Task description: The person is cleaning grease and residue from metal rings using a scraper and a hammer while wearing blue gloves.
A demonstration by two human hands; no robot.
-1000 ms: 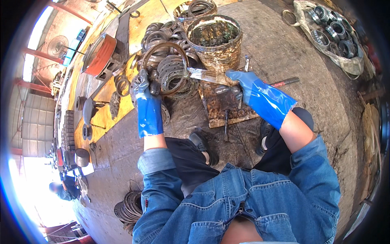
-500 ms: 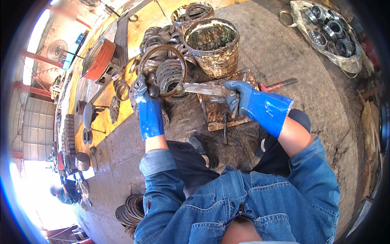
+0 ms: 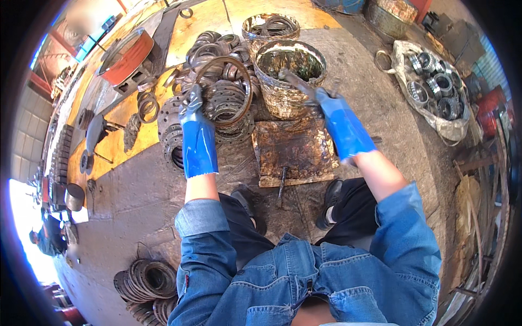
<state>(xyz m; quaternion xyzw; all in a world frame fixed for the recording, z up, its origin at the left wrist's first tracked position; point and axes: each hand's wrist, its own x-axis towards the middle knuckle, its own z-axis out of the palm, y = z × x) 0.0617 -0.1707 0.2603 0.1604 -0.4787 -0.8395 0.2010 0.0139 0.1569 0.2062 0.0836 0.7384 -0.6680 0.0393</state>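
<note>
My left hand (image 3: 197, 130), in a blue rubber glove, is closed on the edge of a large brown metal ring (image 3: 250, 92) and holds it up over stacked flanged rings (image 3: 225, 98). In my right hand (image 3: 341, 122), gloved the same way, is a flat, smeared brush-like tool (image 3: 296, 81); motion blurs the fingers a little. Its tip points left over the mouth of a grease-caked bucket (image 3: 283, 101), which has dark sludge inside.
Behind stands a second bucket (image 3: 253, 37) with rings in it. A stained board (image 3: 293, 149) lies before my feet, a hammer-like tool (image 3: 282, 182) at its near edge. At right sits a white sack (image 3: 402, 65) of bearings; ring stacks (image 3: 144, 280) lie lower left.
The brush-like tool has moved from beside the ring, away from me, to the bucket's mouth. My left hand still holds the ring. The view has shifted, showing more on the right.
</note>
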